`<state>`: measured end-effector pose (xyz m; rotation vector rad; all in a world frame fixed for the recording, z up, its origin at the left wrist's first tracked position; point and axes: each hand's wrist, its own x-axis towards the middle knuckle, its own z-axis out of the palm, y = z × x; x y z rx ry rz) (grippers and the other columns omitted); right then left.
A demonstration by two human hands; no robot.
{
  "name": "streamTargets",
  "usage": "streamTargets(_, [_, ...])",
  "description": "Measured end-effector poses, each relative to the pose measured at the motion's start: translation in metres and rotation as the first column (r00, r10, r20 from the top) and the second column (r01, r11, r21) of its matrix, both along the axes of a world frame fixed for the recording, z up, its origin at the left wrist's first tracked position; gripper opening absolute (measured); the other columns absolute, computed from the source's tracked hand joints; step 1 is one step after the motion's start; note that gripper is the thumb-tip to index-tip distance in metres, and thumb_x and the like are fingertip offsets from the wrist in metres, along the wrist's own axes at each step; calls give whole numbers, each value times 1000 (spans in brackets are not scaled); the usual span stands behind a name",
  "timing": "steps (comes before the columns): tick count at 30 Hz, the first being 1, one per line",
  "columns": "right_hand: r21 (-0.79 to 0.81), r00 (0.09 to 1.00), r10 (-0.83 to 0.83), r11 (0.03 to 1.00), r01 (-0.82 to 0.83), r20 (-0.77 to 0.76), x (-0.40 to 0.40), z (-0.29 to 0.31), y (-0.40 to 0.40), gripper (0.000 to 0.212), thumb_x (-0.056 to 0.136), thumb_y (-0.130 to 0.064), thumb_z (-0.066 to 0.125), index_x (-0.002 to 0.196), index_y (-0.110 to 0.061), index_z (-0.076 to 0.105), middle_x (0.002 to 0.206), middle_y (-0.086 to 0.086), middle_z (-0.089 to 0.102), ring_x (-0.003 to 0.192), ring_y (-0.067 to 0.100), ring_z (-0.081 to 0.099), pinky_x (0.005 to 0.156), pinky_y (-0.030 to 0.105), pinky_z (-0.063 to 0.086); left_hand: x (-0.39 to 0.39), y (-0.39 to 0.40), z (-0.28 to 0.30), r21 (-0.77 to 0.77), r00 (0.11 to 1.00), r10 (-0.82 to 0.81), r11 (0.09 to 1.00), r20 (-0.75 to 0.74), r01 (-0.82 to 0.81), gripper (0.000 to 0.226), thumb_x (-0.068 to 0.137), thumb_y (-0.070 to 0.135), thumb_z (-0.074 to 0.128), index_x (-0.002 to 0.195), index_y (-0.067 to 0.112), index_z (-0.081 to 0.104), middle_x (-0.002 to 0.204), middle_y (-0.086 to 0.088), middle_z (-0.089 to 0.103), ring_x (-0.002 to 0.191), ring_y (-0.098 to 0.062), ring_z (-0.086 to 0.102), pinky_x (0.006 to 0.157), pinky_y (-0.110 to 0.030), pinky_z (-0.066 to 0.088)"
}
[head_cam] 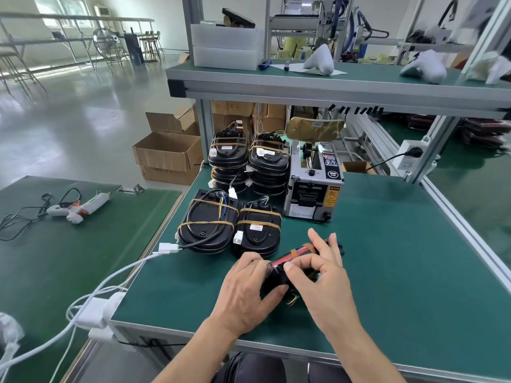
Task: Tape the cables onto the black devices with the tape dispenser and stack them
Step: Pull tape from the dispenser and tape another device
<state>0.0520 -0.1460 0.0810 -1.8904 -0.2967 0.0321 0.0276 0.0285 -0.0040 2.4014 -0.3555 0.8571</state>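
Low over the green table (387,258) I hold a black device (279,275) with a red edge, tilted on its side. My left hand (246,288) grips its near left end. My right hand (320,275) pinches it from the right, thumb and forefinger on its top edge, where a strip of tan tape (294,254) crosses. Its cable is mostly hidden under my hands. Two taped devices (207,219) (258,230) lie just beyond, and two stacks of taped devices (228,158) (269,164) stand behind them. The tape dispenser (315,186) stands to the right of the stacks.
A white power strip and cables (102,308) hang off the table's left corner. A glue gun (77,207) lies on the left green bench. Open cardboard boxes (168,156) sit on the floor behind. An upper shelf (331,78) overhangs the back.
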Motion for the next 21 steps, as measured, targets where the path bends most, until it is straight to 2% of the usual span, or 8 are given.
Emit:
streamTargets(9, [-15,1000,-4,1000,4,1,0,0,-2,15,87,-26,78,74,-34,74,156,-29,37,148,-18,-2,128,43,9,0,-1,1,-12,1000,-1,1000,2,1,32,98,44,66,90,30,38,88,4,52,92,-24,55,72,-39,51])
streamTargets(16, [-51,1000,-20,998,21,21,-2,3,3,19,87,-26,77,74,-39,72,159,-26,33,149,-15,-5,128,48,7,1,0,0,-27,1000,2,1000,-5,-2,36,103,53,57,87,24,43,89,3,52,91,-23,54,70,-39,51])
streamTargets(21, [-60,999,-38,997,40,30,-4,3,5,18,87,-26,76,76,-39,71,160,-24,33,149,-16,-6,128,50,7,1,0,0,-27,1000,-1,1000,2,1,34,103,54,57,89,28,40,89,6,50,91,-22,54,70,-36,50])
